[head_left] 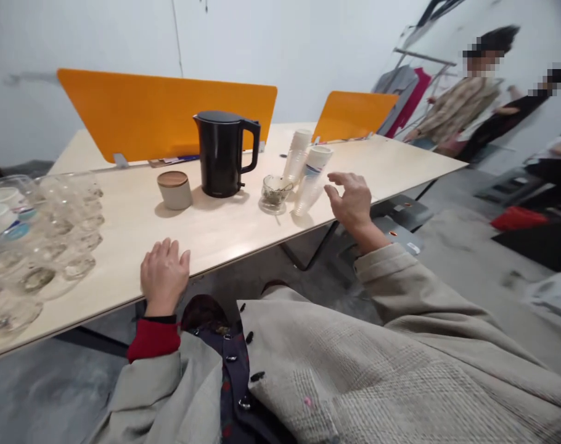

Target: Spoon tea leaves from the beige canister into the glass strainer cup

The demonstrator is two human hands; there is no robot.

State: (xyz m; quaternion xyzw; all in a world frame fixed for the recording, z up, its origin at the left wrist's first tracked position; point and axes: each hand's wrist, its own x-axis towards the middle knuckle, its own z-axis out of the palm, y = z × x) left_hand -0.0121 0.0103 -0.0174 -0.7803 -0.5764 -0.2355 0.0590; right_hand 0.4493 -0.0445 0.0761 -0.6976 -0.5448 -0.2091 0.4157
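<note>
My left hand [164, 274] lies flat on the front edge of the table [225, 231], fingers stretched out and holding nothing. Beside the stacked plastic cups, my right hand [352, 200] hovers with thumb and fingers apart. Nearest to it is a clear plastic cup [307, 196]; a stack of cups with printed sides [318, 161] and another cup stack [299, 151] stand just behind. Left of these sits a small glass cup [275, 192] with dark bits inside. A black electric kettle [220, 154] and a grey canister with a wooden lid [175, 191] stand farther left.
Many clear glasses [63, 231] crowd the table's left end, with white paper cups [0, 213] among them. Orange divider panels [169, 114] [354, 116] run along the back. Stools [396, 228] sit under the right side. People [470, 111] are at the right, near a clothes rack.
</note>
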